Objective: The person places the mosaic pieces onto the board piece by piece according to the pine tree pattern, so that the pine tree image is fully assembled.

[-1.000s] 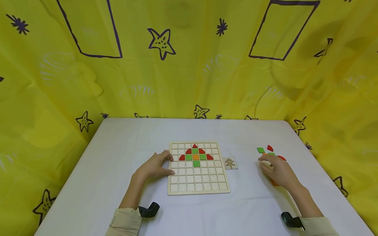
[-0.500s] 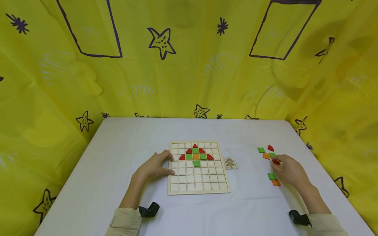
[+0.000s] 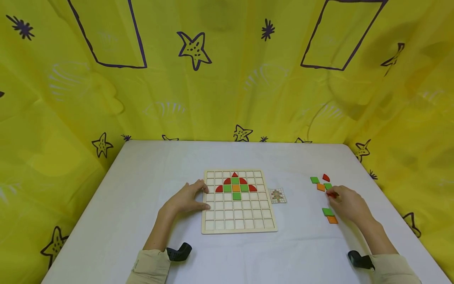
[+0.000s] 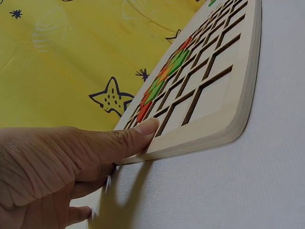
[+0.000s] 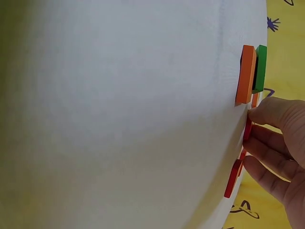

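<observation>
On a white surface (image 3: 152, 165) lies our wooden grid board (image 3: 228, 215), a peaked cluster of red, green and orange tiles (image 3: 235, 188) set towards its far edge. Our left hand (image 3: 184, 197), loosely spread, rests thumb and forefinger on the board's left rim. Well right of the board, our right hand (image 3: 349, 203) is nearly closed, pinching a partly hidden red tile (image 5: 247, 130); we cannot tell whether it is lifted. We would do best to grip its edges, avoid nudging the loose tiles (image 3: 320, 187) also right of the board, and brace the board lightly.
</observation>
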`<state>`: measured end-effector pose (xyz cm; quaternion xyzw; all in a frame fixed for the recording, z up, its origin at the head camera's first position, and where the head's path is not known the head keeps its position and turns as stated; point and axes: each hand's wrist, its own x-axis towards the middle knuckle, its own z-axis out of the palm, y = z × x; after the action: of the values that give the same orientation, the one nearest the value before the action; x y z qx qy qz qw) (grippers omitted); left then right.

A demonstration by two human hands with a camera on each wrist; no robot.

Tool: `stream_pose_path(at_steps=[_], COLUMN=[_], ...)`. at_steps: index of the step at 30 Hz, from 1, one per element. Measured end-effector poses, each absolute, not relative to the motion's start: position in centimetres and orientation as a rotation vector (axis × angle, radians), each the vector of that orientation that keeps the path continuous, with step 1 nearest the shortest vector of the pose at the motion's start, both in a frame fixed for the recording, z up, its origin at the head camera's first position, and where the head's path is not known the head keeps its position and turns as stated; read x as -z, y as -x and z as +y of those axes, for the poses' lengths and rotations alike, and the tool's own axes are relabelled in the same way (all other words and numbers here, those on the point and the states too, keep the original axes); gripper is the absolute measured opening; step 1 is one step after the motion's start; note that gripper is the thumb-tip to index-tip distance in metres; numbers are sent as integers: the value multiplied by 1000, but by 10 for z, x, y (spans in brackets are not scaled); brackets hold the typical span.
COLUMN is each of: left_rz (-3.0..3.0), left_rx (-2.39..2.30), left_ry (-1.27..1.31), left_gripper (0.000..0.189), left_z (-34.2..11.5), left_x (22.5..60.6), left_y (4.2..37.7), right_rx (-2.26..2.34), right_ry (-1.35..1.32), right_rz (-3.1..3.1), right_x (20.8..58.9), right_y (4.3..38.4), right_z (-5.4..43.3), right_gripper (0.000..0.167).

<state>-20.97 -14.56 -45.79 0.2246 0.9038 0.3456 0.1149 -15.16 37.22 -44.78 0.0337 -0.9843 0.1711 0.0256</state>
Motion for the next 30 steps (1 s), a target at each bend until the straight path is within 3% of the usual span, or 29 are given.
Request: stream_pose_path(at_steps=[13, 30], left_rz=[2638, 2639], left_rx=[-1015, -1025], left_ry=[-631, -641], left_gripper=[42, 42], left_z=[-145, -145], left_x=[456, 455], left_y=[210, 209], right_rx=[-623, -661], right_ry=[-83, -386], right_rz=[-3061, -2920], right_x=[446, 442], right_y=[150, 162], right_z=[359, 299], right_gripper=[24, 18])
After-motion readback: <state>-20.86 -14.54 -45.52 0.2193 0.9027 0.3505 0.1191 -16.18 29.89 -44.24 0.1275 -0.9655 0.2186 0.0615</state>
